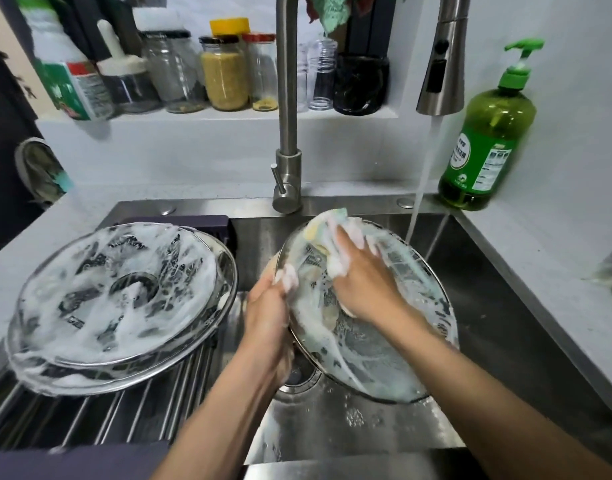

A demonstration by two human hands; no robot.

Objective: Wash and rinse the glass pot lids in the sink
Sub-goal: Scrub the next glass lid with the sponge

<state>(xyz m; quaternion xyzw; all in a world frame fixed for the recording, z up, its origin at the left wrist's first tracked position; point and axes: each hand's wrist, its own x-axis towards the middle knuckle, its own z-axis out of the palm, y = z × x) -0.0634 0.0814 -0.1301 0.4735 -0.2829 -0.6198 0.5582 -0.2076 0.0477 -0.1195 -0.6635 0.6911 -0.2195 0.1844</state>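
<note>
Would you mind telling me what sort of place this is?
Most likely a home kitchen: a stainless steel sink with a running tap, a green pump bottle of dish soap, and jars of dry goods on a shelf.

I am looking down at a stainless steel sink (pixel 498 306) set into a pale countertop (pixel 540 244). A metal roll-up rack (pixel 131 410) is lying across the sink's left side, and a soapy glass lid (pixel 117 299) is resting on it, tilted, foam running over the glass. A green pump bottle of dish soap (pixel 484 147) is standing on the counter at the sink's back right corner. The tap base (pixel 286 188) is rising from the sink's back rim. Behind it, a white recessed shelf (pixel 228 116) is carrying a row of jars (pixel 225 74), one filled with yellow grain, and a dark pot (pixel 361 84) at its right end.
</note>
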